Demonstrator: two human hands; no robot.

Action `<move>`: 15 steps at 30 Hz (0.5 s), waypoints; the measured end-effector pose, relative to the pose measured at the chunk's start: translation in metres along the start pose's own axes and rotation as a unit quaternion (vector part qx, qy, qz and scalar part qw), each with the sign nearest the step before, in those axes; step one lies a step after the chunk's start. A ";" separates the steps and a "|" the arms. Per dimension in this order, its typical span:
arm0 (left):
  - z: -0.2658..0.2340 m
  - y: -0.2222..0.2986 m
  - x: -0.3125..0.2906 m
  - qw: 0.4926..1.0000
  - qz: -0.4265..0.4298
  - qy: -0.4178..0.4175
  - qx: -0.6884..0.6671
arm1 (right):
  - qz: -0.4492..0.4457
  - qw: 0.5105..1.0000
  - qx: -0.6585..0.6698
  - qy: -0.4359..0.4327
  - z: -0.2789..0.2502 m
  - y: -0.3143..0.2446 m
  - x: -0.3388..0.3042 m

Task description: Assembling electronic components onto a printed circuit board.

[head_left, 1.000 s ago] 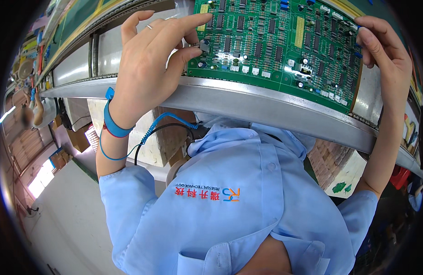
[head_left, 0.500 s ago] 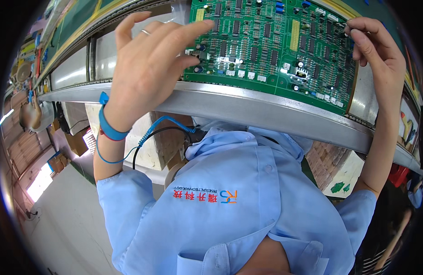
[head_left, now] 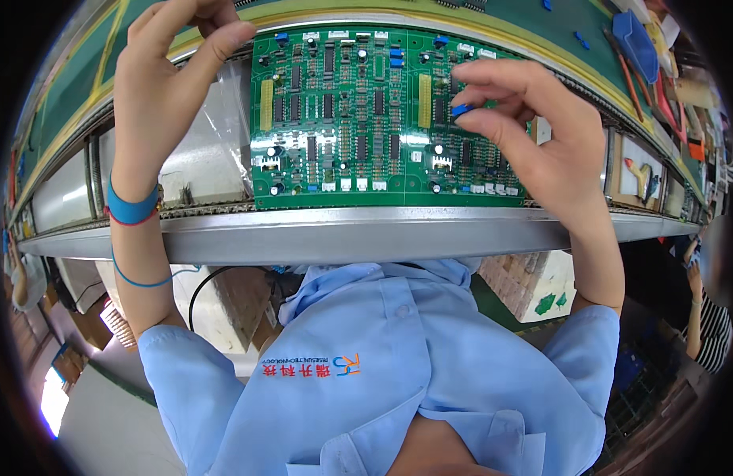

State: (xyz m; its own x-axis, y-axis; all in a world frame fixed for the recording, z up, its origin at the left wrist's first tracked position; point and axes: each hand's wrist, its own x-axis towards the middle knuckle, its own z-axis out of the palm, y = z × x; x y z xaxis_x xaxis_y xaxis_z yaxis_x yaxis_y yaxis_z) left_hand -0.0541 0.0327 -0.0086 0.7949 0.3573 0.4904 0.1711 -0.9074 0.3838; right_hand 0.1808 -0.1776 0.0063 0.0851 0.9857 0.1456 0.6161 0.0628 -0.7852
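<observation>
Head view: right hand pinches a small blue part over the green board on the conveyor; left hand rests at the board's left edge, fingers loosely curled, holding nothing.

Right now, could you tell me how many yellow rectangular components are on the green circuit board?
2: one yellow component stands near the green circuit board's left edge, the other right of centre, beside the right hand, which may hide more.
</observation>
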 end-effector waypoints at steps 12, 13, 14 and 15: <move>-0.001 0.003 -0.013 0.999 -0.007 -0.037 0.020 | -0.082 0.990 -0.113 0.005 0.024 0.011 0.044; 0.007 0.002 -0.019 0.997 -0.044 -0.002 -0.067 | -0.115 0.985 -0.127 0.010 0.027 0.014 0.046; 0.012 0.002 -0.023 0.985 -0.080 0.033 -0.152 | -0.126 0.981 -0.150 -0.001 0.028 0.015 0.047; 0.012 0.000 -0.026 0.984 -0.084 0.035 -0.153 | -0.126 0.981 -0.150 -0.006 0.030 0.015 0.046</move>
State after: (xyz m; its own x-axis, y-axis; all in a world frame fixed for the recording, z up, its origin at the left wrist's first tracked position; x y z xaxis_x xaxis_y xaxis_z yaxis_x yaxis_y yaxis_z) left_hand -0.0674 0.0206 -0.0304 0.7259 0.5215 0.4484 0.1050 -0.7284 0.6771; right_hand 0.1703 -0.1268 -0.0170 -0.1075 0.9464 0.3045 0.8194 0.2578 -0.5120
